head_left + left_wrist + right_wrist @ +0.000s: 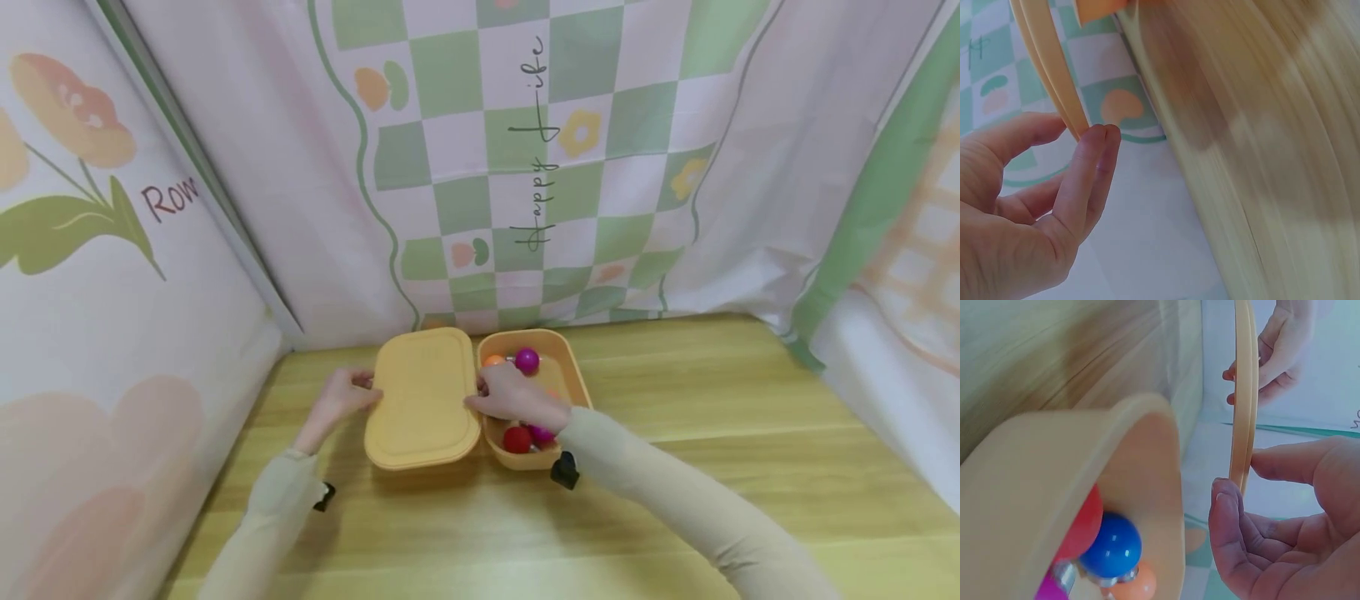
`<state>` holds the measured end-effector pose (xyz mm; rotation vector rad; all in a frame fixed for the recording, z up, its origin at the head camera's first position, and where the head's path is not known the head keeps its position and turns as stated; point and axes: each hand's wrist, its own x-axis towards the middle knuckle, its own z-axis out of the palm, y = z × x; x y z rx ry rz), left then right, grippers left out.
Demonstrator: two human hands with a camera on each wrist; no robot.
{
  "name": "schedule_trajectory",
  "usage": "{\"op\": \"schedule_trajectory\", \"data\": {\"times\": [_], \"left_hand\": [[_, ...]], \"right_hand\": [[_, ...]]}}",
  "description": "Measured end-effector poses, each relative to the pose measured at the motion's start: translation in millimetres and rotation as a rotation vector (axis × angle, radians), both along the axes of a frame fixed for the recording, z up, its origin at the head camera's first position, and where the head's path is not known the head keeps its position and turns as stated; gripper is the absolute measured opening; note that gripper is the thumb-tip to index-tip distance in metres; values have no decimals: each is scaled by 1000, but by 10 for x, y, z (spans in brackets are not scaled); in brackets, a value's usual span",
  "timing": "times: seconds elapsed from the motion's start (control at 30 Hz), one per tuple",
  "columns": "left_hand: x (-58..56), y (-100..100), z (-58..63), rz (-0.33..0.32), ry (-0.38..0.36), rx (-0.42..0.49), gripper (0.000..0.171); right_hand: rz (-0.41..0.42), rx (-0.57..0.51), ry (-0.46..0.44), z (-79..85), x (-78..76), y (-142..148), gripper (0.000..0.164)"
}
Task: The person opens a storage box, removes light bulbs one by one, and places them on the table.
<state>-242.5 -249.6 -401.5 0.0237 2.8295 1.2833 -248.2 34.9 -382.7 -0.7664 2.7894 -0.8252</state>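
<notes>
A flat yellow-orange lid (424, 396) with rounded corners is held up level above the table, left of an open box. My left hand (342, 398) pinches its left edge between thumb and fingers. On the opposite edge my right hand (517, 394) pinches it the same way, the forearm reaching across the box. The matching box (573, 375) holds several coloured balls with metal parts: a purple ball (527, 360), a red ball (517, 439), a blue ball (1112, 545) and an orange ball (1137, 583). My right hand and sleeve hide part of the box's inside in the head view.
Both rest of the wooden table (712, 433) and its far edge meet a checked green-and-white curtain (517, 167) close behind the box. On the left stands a flower-printed cloth wall (97, 350); another curtain (907, 275) hangs at the right.
</notes>
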Motion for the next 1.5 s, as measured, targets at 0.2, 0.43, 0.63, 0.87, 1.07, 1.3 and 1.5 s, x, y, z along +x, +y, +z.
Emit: {"op": "schedule_trajectory", "data": {"times": [0.2, 0.43, 0.63, 0.87, 1.07, 1.3, 1.5], "left_hand": [[51, -136, -8, 28, -13, 32, 48], [106, -264, -15, 39, -10, 26, 45], [134, -362, -15, 20, -1, -3, 42], [129, -464, -52, 2, -4, -52, 44], [143, -522, -90, 15, -14, -55, 45], [134, -621, -153, 34, -28, -16, 46], [110, -674, -201, 51, -23, -3, 46]], "right_hand": [[-17, -8, -61, 0, 48, -172, 38], [-37, -3, -74, -10, 73, -367, 26], [-16, -16, -76, -94, 57, -516, 29], [3, 19, -51, -191, 84, -634, 26], [-13, 20, -57, -238, 119, -720, 37], [-15, 51, -66, -302, 108, -830, 46], [-28, 67, -65, -379, 65, -914, 44]]}}
